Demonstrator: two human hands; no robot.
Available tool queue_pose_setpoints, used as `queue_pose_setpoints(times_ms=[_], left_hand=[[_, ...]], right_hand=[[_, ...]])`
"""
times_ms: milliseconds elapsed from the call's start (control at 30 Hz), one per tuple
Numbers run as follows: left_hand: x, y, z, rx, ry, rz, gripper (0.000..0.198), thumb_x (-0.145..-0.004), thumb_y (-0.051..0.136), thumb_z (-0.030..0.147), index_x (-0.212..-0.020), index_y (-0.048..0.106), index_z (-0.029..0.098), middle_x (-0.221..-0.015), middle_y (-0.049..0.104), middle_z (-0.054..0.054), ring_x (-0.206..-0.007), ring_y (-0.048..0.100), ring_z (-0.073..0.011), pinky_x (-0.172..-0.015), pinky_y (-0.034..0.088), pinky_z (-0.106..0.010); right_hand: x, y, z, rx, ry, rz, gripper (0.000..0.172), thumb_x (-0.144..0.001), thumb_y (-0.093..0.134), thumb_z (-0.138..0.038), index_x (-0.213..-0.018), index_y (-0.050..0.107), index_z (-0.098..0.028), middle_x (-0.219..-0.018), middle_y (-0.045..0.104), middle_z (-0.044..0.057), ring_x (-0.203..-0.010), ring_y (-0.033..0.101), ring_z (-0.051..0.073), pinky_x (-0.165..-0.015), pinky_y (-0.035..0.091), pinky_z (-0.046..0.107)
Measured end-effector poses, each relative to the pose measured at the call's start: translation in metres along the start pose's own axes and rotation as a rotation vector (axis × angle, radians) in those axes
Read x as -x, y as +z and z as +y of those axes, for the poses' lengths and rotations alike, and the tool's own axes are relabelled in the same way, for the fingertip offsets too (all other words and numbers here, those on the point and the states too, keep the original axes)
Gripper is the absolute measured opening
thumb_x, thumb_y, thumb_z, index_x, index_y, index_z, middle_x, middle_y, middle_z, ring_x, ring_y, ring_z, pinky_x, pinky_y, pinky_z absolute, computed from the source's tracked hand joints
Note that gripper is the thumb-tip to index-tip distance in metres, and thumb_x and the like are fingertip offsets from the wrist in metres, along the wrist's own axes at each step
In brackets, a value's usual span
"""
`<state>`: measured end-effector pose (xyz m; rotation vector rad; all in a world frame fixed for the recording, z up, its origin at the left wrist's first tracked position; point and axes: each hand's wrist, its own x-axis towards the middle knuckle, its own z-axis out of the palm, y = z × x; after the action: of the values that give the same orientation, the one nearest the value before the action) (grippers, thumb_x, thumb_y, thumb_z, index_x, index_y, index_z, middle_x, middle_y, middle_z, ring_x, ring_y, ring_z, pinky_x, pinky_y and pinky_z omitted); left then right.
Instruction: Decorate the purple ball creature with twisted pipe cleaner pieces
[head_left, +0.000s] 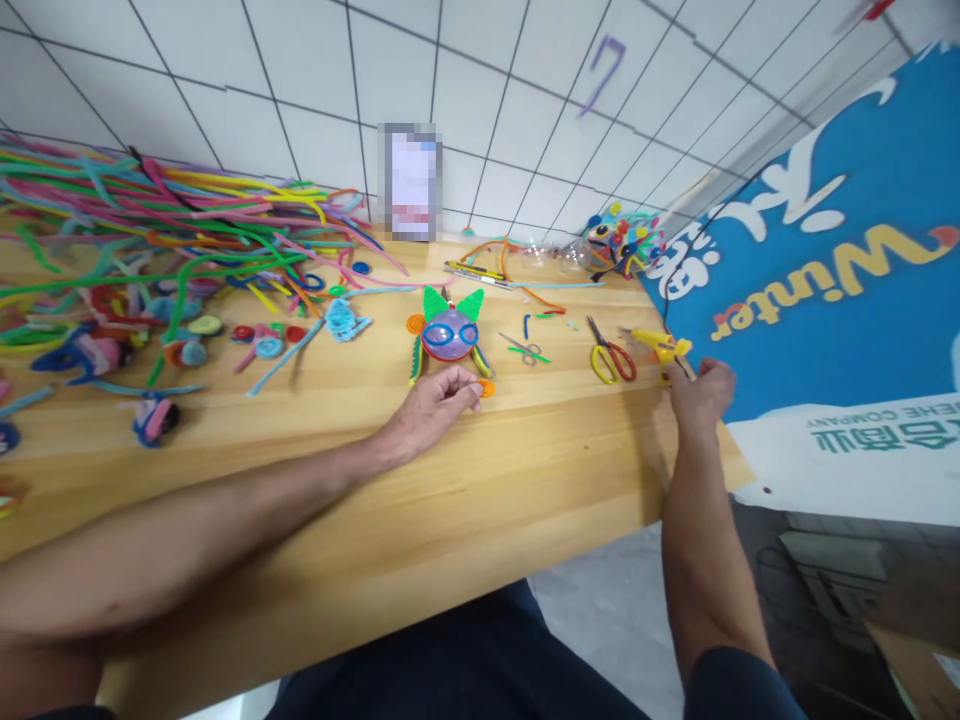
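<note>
My left hand (439, 408) is closed, pinching a small orange pipe-cleaner coil (486, 388) just above the wooden table (465, 500). Right behind it sits a craft figure (450, 335) with a clear round body, green ears and blue ring eyes. A second orange coil (415, 324) is at the figure's left side. At the table's right end, my right hand (703, 395) is wrapped round a yellow glue gun (660, 345), its nozzle pointing left. Scissors with yellow and red handles (613, 362) lie between the figure and the glue gun.
A large heap of coloured pipe cleaners (187, 215) covers the back left, with small twisted pieces in front. A phone (411, 185) leans on the tiled wall. Small scissors (529, 348), pens (476, 273) and a bag of colourful beads (622, 240) lie behind. A blue banner (840, 250) borders the right.
</note>
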<state>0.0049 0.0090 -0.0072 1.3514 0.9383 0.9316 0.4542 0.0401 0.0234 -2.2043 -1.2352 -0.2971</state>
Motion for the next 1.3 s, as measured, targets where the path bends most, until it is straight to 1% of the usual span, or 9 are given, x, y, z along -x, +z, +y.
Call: queue_pose_setpoints(times_ms=[67,133,333,400,500,633,900,1167,1300], left_hand=[[0.001,0.001,-0.001,0.009,0.019,-0.003,0.033,-0.092,0.065,0.051,-0.086,0.060,0.019,-0.074,0.065,0.002,-0.060,0.046,-0.0097,-0.058,0.038,-0.023],[0.002,0.002,-0.001,0.003,0.064,0.010,0.029,-0.093,0.064,0.047,-0.088,0.061,0.019,-0.077,0.065,0.001,-0.063,0.050,-0.0102,-0.061,0.041,-0.024],[0.010,0.003,-0.002,-0.220,0.273,0.053,0.018,-0.099,0.060,0.032,-0.106,0.069,0.019,-0.079,0.066,0.000,-0.064,0.053,-0.0117,-0.062,0.042,-0.025],[0.011,0.002,-0.003,-0.297,0.414,0.052,0.016,-0.101,0.057,0.025,-0.108,0.070,0.019,-0.082,0.070,-0.002,-0.065,0.057,-0.0121,-0.064,0.045,-0.025],[0.012,0.001,-0.003,-0.360,0.638,0.061,0.015,-0.103,0.055,0.019,-0.108,0.070,0.020,-0.094,0.076,-0.005,-0.081,0.068,-0.0147,-0.076,0.054,-0.028],[0.014,0.000,-0.002,-0.369,0.761,0.025,0.017,-0.106,0.054,0.016,-0.110,0.069,0.022,-0.101,0.078,-0.007,-0.096,0.074,-0.0160,-0.086,0.058,-0.030],[0.012,0.000,-0.003,-0.377,0.677,0.010,0.017,-0.105,0.055,0.017,-0.109,0.071,0.022,-0.104,0.078,-0.008,-0.096,0.073,-0.0173,-0.084,0.058,-0.032],[0.009,-0.002,0.001,-0.285,0.291,0.070,0.018,-0.103,0.058,0.033,-0.107,0.069,0.019,-0.082,0.068,0.000,-0.065,0.054,-0.0122,-0.063,0.044,-0.026],[0.009,-0.003,0.002,-0.268,0.309,0.058,0.015,-0.102,0.056,0.029,-0.105,0.067,0.019,-0.081,0.064,0.001,-0.067,0.053,-0.0119,-0.065,0.043,-0.026]], right_hand=[[0.018,-0.011,-0.019,-0.076,0.035,0.103,0.040,-0.082,0.067,-0.043,-0.114,0.062,-0.019,-0.122,0.069,0.020,-0.122,0.063,0.037,-0.112,0.047,0.061],[0.043,-0.019,-0.048,-0.351,0.011,-0.002,0.039,-0.080,0.071,-0.047,-0.107,0.066,-0.020,-0.108,0.073,0.013,-0.102,0.070,0.030,-0.098,0.057,0.052],[0.120,-0.020,-0.148,-0.916,-0.035,-1.012,0.045,-0.081,0.080,-0.065,-0.094,0.075,-0.022,-0.087,0.077,0.005,-0.077,0.069,0.018,-0.074,0.057,0.033],[0.134,-0.018,-0.168,-0.973,-0.015,-1.213,0.047,-0.079,0.083,-0.066,-0.092,0.076,-0.021,-0.088,0.077,0.005,-0.076,0.069,0.017,-0.070,0.055,0.030],[0.145,-0.018,-0.184,-1.046,0.042,-1.354,0.042,-0.077,0.087,-0.061,-0.092,0.076,-0.023,-0.083,0.075,0.002,-0.074,0.068,0.016,-0.066,0.054,0.028],[0.150,-0.020,-0.189,-1.137,0.110,-1.407,0.036,-0.077,0.088,-0.055,-0.089,0.076,-0.023,-0.082,0.073,0.001,-0.070,0.067,0.014,-0.063,0.055,0.026],[0.159,-0.016,-0.189,-1.211,0.068,-1.387,0.026,-0.078,0.087,-0.039,-0.093,0.073,-0.023,-0.075,0.070,-0.002,-0.062,0.060,0.012,-0.059,0.051,0.026],[0.156,-0.012,-0.187,-1.153,-0.031,-1.173,0.029,-0.077,0.086,-0.037,-0.094,0.068,-0.023,-0.076,0.069,-0.003,-0.064,0.060,0.012,-0.058,0.049,0.025],[0.157,-0.007,-0.184,-1.101,-0.102,-1.117,0.029,-0.079,0.086,-0.038,-0.095,0.067,-0.023,-0.079,0.069,-0.003,-0.066,0.060,0.011,-0.058,0.048,0.024]])
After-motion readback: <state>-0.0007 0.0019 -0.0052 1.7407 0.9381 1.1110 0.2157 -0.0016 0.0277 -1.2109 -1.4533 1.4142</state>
